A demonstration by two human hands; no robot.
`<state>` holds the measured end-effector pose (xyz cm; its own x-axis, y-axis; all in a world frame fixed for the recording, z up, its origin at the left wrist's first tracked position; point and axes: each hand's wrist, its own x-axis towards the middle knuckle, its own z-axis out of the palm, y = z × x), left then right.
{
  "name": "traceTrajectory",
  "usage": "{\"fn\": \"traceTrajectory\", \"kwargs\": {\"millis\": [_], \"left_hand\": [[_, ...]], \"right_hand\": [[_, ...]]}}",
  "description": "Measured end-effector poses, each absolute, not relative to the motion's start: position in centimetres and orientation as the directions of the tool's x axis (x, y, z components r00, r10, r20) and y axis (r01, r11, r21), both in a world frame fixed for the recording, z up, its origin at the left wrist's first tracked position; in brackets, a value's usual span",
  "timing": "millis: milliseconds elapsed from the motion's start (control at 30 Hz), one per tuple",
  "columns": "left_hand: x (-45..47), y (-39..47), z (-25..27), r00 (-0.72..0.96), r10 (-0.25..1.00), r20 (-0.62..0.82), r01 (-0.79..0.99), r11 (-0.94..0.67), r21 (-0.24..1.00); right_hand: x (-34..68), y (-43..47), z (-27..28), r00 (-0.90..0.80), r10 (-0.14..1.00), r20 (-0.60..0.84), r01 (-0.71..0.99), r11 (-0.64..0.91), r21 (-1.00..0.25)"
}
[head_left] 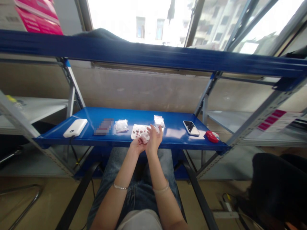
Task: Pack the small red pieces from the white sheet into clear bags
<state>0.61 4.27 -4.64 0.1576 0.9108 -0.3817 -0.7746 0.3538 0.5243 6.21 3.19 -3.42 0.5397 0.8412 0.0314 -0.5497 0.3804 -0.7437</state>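
My left hand point(137, 145) is cupped palm up at the table's front edge, with small dark red pieces point(141, 141) by its fingers. Closed around a crumpled clear plastic bag point(145, 137), my right hand point(154, 139) is right beside it, and the bag touches the left fingers. Just behind both hands lies a white tray point(134, 136) with several dark red pieces scattered in it. Their exact kind is too small to make out. The tray's right part is hidden by the bag and my right hand.
On the blue table point(172, 135) lie two stacks of clear bags, one left point(121, 126) and one behind my right hand point(158, 120). A white power bank point(75, 127), a blurred-out brown item point(104, 126), a phone point(191, 127) and a red-and-white object point(212, 136) lie farther out. A blue shelf beam point(153, 57) crosses above.
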Motion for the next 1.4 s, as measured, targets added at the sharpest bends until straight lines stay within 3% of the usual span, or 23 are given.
{"fn": "traceTrajectory", "kwargs": {"millis": [100, 167, 233, 267, 333, 433, 567, 833, 1067, 1200, 1400], "left_hand": [[0.5, 4.8, -5.1, 0.076, 0.921, -0.382, -0.739, 0.309, 0.599], [0.6, 5.5, -5.1, -0.107, 0.949, -0.298, -0.624, 0.169, 0.763], [0.9, 6.5, -5.0, -0.336, 0.941, -0.033, -0.213, -0.042, 0.976], [1.2, 7.2, -4.8, -0.357, 0.925, 0.133, 0.068, -0.116, 0.991], [1.9, 8.7, -4.5, -0.256, 0.897, 0.360, 0.530, -0.181, 0.829], [3.1, 10.8, -4.4, 0.044, 0.931, 0.362, 0.865, -0.217, 0.453], [4.2, 12.4, -5.0, 0.179, 0.945, 0.274, 0.900, -0.270, 0.341], [4.3, 12.8, -5.6, 0.240, 0.945, 0.223, 0.925, -0.292, 0.244], [3.9, 13.2, -6.0, 0.224, 0.946, 0.236, 0.932, -0.279, 0.233], [3.6, 13.4, -6.0, 0.208, 0.948, 0.239, 0.932, -0.266, 0.247], [3.2, 13.2, -5.3, 0.185, 0.956, 0.228, 0.925, -0.247, 0.288]], "right_hand": [[7.5, 4.1, -3.7, 0.487, 0.865, -0.118, -0.695, 0.302, -0.652], [8.4, 4.5, -3.9, 0.432, 0.883, -0.182, -0.762, 0.249, -0.597], [9.2, 4.7, -4.0, 0.398, 0.886, -0.237, -0.807, 0.215, -0.551], [9.6, 4.7, -4.1, 0.393, 0.881, -0.263, -0.821, 0.207, -0.532], [10.5, 4.9, -4.1, 0.400, 0.865, -0.304, -0.838, 0.211, -0.503], [11.9, 5.5, -4.3, 0.416, 0.844, -0.339, -0.856, 0.237, -0.460], [13.4, 6.5, -5.3, 0.422, 0.858, -0.293, -0.843, 0.252, -0.476], [15.1, 7.3, -6.7, 0.357, 0.875, -0.326, -0.869, 0.183, -0.460], [15.3, 7.3, -6.4, 0.307, 0.874, -0.377, -0.898, 0.135, -0.418], [15.1, 7.0, -5.9, 0.257, 0.909, -0.327, -0.912, 0.116, -0.394], [15.1, 6.2, -5.7, 0.208, 0.942, -0.264, -0.856, 0.045, -0.515]]}}
